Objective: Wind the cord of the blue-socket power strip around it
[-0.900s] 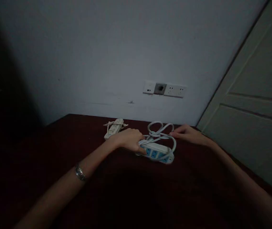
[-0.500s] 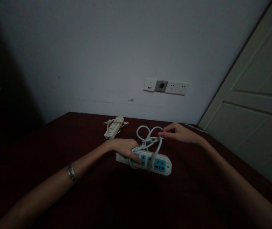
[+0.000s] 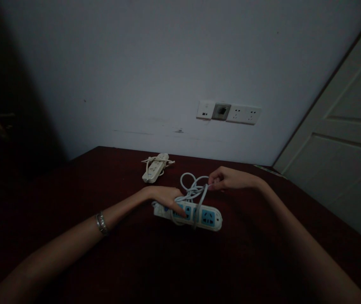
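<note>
A white power strip (image 3: 206,218) with blue sockets lies on the dark red table (image 3: 167,261). Its white cord (image 3: 190,189) is looped above it and wrapped around the strip's middle. My left hand (image 3: 165,197) presses down on the strip's left end, fingers over the first sockets. My right hand (image 3: 227,179) pinches a loop of the cord just above and behind the strip. A bracelet sits on my left wrist.
A second, cream power strip (image 3: 155,167) with its cord tied around it lies farther back on the table. Wall sockets (image 3: 228,112) sit on the pale wall behind. A white door (image 3: 341,139) stands at the right. The left side is dark.
The power strip has come nearer to me and turned, with the cord now crossing its middle. My right hand moved left and closed on the cord loop; my left hand stayed on the strip.
</note>
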The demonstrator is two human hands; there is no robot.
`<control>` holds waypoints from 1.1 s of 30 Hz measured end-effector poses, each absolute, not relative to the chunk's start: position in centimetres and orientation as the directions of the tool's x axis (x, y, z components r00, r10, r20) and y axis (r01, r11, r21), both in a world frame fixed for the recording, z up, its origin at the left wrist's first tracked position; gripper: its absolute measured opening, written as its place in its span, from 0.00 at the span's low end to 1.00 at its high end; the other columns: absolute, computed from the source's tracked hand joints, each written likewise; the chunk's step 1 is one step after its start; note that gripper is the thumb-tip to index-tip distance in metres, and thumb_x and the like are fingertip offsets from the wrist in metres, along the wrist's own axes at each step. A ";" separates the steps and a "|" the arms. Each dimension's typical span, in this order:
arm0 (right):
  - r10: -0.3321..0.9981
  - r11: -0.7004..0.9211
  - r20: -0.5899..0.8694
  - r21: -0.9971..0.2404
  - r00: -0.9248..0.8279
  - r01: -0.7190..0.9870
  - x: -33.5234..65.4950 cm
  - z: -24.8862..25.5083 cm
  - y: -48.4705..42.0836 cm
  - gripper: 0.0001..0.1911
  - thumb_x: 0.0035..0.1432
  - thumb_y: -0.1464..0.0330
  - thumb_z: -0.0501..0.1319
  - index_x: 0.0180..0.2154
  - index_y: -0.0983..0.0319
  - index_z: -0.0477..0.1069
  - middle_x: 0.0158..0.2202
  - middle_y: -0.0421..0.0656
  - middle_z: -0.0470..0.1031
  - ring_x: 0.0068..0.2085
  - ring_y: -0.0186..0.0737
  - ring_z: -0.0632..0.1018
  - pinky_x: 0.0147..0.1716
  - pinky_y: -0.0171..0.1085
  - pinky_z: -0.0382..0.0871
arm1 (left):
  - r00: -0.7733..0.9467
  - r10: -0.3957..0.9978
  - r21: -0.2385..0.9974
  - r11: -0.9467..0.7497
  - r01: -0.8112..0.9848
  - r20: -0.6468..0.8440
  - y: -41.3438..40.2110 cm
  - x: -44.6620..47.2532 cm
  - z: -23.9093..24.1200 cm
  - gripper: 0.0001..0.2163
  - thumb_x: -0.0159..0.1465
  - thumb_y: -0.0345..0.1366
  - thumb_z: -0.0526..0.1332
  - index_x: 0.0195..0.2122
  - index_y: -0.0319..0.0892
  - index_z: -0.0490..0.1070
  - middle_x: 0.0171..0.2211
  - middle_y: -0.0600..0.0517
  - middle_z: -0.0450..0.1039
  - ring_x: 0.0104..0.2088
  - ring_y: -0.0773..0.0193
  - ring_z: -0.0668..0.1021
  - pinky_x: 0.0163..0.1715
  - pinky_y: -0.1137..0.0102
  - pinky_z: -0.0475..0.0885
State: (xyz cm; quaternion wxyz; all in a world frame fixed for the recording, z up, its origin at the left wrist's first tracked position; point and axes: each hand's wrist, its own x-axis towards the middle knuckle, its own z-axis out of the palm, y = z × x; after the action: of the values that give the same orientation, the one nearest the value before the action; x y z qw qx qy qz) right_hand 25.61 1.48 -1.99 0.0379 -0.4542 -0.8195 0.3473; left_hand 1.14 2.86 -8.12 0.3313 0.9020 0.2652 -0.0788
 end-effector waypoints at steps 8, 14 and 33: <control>0.768 0.327 -0.259 -0.628 -0.585 0.707 25.1 -2.0 1.2 0.11 0.52 0.62 0.59 0.28 0.65 0.69 0.18 0.37 0.64 0.20 0.29 0.66 0.20 0.31 0.59 | 0.870 0.444 0.482 -0.726 0.490 -0.215 2.5 0.1 -7.0 0.18 0.53 0.48 0.61 0.36 0.38 0.71 0.28 0.52 0.72 0.26 0.68 0.71 0.24 0.74 0.63; 0.773 0.382 -0.217 -0.591 -0.596 0.710 25.0 -2.2 1.4 0.10 0.53 0.64 0.57 0.28 0.65 0.71 0.18 0.38 0.66 0.20 0.29 0.66 0.20 0.30 0.57 | 0.798 0.596 0.590 -0.679 0.438 0.093 2.3 0.6 -5.0 0.19 0.59 0.48 0.57 0.42 0.38 0.71 0.32 0.49 0.73 0.31 0.67 0.73 0.30 0.73 0.65; 0.784 0.312 -0.112 -0.780 -0.610 0.543 27.2 -6.3 4.2 0.15 0.51 0.57 0.59 0.28 0.65 0.69 0.18 0.37 0.64 0.21 0.29 0.65 0.21 0.32 0.56 | 0.750 0.648 0.227 -0.756 0.614 0.133 1.0 2.4 -5.7 0.11 0.56 0.29 0.50 0.38 0.37 0.68 0.31 0.48 0.71 0.28 0.66 0.70 0.28 0.71 0.61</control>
State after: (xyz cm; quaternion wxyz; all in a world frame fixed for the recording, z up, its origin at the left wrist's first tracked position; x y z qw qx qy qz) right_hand 27.23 4.20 -6.30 0.1461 -0.4165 -0.7965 0.4132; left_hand 2.37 1.02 -5.65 0.0846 0.9316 0.3386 0.1019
